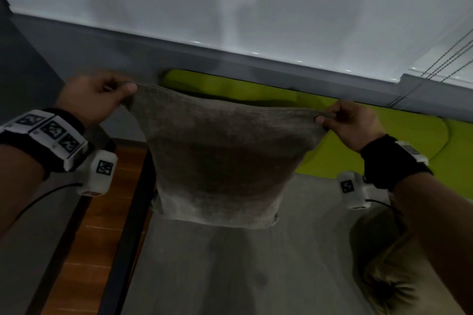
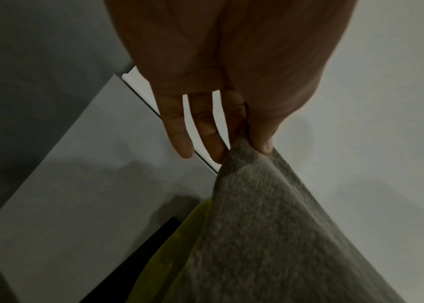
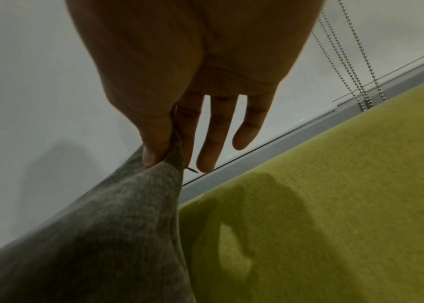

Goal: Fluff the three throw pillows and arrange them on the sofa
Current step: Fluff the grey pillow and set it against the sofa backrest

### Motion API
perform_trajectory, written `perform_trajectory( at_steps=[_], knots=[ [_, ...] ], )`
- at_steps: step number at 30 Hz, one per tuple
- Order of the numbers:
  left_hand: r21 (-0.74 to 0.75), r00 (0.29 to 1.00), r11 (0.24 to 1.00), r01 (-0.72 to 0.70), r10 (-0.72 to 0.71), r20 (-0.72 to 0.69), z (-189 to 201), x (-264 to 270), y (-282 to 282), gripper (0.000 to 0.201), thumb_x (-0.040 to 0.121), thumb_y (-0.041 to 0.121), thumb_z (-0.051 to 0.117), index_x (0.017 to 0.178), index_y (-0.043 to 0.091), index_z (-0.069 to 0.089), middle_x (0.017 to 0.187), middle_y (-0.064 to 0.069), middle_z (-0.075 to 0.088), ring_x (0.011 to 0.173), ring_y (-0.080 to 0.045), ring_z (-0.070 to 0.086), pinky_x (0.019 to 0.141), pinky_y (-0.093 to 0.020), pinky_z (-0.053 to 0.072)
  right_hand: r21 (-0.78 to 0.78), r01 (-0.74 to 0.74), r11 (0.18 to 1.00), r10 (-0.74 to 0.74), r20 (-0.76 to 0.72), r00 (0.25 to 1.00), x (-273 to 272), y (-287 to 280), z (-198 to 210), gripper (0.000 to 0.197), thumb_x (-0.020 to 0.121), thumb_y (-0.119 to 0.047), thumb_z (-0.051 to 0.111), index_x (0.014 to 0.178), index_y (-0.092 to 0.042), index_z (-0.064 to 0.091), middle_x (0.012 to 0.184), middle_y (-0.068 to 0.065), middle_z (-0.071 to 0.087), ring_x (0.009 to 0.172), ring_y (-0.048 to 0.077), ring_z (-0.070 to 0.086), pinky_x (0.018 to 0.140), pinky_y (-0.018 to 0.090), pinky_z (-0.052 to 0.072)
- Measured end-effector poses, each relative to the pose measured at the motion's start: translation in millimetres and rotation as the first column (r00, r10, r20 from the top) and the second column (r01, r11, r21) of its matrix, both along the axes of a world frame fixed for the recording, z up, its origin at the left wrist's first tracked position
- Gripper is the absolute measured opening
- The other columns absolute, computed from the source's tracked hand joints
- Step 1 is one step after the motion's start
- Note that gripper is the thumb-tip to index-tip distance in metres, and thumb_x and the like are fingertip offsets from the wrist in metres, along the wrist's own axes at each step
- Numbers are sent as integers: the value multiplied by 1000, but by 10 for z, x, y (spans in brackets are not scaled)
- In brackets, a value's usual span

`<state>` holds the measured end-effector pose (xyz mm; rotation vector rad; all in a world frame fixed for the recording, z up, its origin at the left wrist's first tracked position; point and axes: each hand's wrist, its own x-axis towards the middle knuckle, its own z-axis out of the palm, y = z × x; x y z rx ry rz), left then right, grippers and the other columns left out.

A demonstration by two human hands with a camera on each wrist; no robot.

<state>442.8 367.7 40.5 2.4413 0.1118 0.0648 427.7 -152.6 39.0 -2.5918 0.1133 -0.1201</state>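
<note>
A grey-brown throw pillow (image 1: 220,158) hangs in the air above the grey sofa seat (image 1: 230,263), held by its two top corners. My left hand (image 1: 120,96) pinches the upper left corner between thumb and forefinger; the same grip shows in the left wrist view on the pillow (image 2: 270,225), with my left hand (image 2: 242,143) keeping its other fingers straight. My right hand (image 1: 327,116) pinches the upper right corner, seen again on the pillow (image 3: 117,215) in my right hand (image 3: 169,155). A tan pillow (image 1: 394,279) lies at the lower right.
The lime-green sofa back (image 1: 384,135) runs behind the pillow, below a grey ledge (image 1: 179,51) and a white wall. Bead chains (image 3: 353,61) hang at the right. A wooden side surface (image 1: 102,212) with a dark frame lies to the left.
</note>
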Motion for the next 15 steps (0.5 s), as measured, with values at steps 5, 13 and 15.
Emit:
perform_trajectory(
  at_steps=[5,13,15],
  knots=[
    [276,997,961,17,-38,70,115,-26,-190,41,102,44,48,117,10,65,124,-22,64,116,-43,58,97,-48,46,-128,55,990,-46,70,996,-36,133,63,32,98,-48,58,104,-19,70,104,10,73,102,34,66,81,38,49],
    [548,742,702,456,-639,202,-261,-603,-1457,60,105,41,36,155,9,37,160,-14,38,148,-31,36,121,-50,28,-496,-553,669,632,-13,775,-537,1397,-169,65,101,-59,41,158,-29,34,167,3,33,153,31,31,120,65,17],
    [599,820,672,435,-571,44,-434,-525,-1416,65,104,54,20,157,20,34,162,-5,37,151,-26,32,123,-50,22,-514,-559,651,543,-199,815,-467,1386,-306,70,99,-73,23,162,-42,18,172,-9,17,159,22,14,121,70,1]
  ],
)
